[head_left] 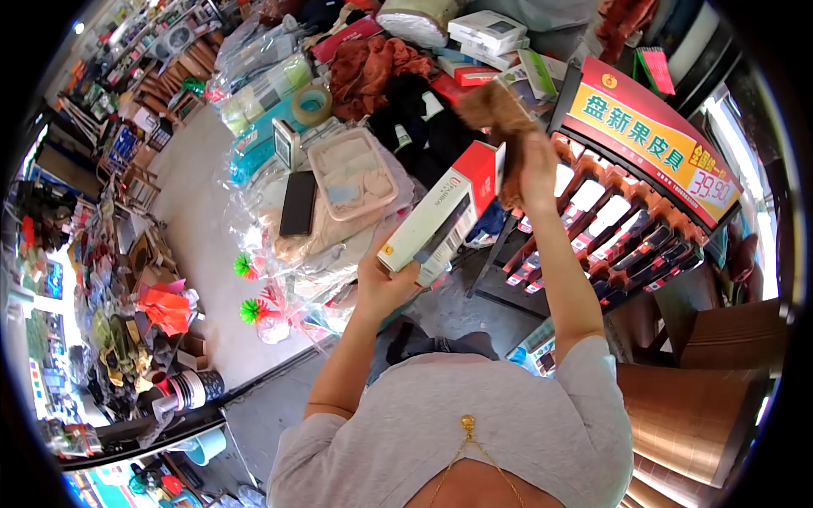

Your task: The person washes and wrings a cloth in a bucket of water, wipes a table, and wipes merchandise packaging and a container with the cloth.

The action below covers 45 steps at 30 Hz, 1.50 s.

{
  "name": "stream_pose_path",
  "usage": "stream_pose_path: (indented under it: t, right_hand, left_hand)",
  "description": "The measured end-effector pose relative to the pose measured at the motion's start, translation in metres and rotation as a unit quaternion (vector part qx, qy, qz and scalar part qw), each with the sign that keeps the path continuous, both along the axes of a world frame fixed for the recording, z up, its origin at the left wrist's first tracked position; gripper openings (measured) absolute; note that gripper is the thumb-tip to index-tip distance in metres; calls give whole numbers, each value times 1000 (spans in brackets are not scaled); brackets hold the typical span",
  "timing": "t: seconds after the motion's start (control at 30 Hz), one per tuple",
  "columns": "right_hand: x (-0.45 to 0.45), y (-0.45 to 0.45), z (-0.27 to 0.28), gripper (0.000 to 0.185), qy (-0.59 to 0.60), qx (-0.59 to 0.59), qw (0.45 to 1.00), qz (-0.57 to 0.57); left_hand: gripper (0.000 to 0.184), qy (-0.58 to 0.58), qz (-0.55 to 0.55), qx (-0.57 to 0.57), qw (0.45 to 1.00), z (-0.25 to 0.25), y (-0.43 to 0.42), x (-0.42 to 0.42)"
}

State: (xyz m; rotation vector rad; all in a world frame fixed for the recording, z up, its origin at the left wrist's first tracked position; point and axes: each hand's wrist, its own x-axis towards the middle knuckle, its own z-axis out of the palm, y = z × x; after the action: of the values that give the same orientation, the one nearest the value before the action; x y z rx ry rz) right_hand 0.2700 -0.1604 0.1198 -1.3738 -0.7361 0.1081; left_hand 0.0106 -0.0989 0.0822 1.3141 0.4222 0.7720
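My left hand is closed around the lower end of a long red and white box, which has a dark window and a barcode on its side. The box slants up to the right over a heap of goods. At its upper end, my right hand is closed on a brown, fuzzy-looking piece, smeared by motion; its exact kind is unclear. Left of the box lie a clear plastic tub and a dark phone. Black fabric items with white tags sit just behind it.
A belt display rack with a price sign stands on the right. Tape, rust-coloured cloth and white boxes crowd the heap. Rolled brown mats stand at lower right, and shop shelves line the left.
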Motion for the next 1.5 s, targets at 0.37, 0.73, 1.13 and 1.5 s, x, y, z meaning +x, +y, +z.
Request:
stream_pose_path:
  t: [0.37,0.73,1.13,1.5]
  right_hand:
    - [-119,-3,10,26,-559,-35,809,179]
    - [-116,13,-16,15,-410,-2,905,115]
    - [-107,4,-23,8,-330,-49,938,91]
    - [-131,-4,-5,8,-205,-57,965,154]
  left_hand:
    - [31,119,95,108,982,-7,4,0]
    - [37,58,132,96,985,-1,-13,0]
    - [41,154,99,178,967,1,-12,-7]
    - [43,213,96,218,947,5,-12,-5]
